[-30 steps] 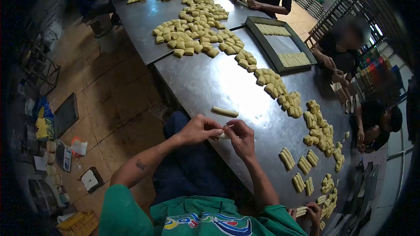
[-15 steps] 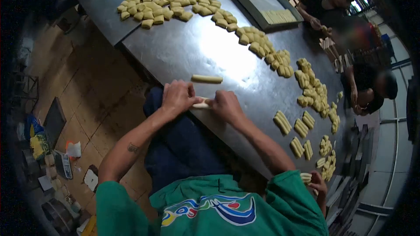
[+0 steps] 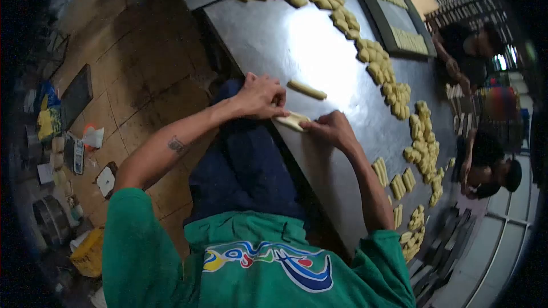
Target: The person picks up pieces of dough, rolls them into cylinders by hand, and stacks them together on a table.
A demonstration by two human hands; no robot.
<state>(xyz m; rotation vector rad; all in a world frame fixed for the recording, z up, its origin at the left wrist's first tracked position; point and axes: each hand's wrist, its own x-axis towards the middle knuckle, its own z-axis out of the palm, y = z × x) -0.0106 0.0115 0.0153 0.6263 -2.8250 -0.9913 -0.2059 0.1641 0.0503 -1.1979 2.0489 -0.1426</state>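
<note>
My left hand (image 3: pixel 260 97) and my right hand (image 3: pixel 330 128) press on the two ends of a pale dough piece (image 3: pixel 291 120) lying at the near edge of the steel table (image 3: pixel 297 40). The piece is flattened and stretched between my fingers. A finished dough roll (image 3: pixel 306 89) lies on the table just beyond my left hand.
A long trail of yellow dough chunks (image 3: pixel 377 63) runs across the table. Groups of shaped rolls (image 3: pixel 399 181) lie to my right. A dark tray (image 3: pixel 397 23) with rolls sits at the far side. Other people (image 3: pixel 491 165) work along the right edge. Clutter (image 3: pixel 57 148) lies on the floor left.
The view has swung so the table now runs diagonally. My hands have stayed on the dough piece, which looks longer and flatter than before.
</note>
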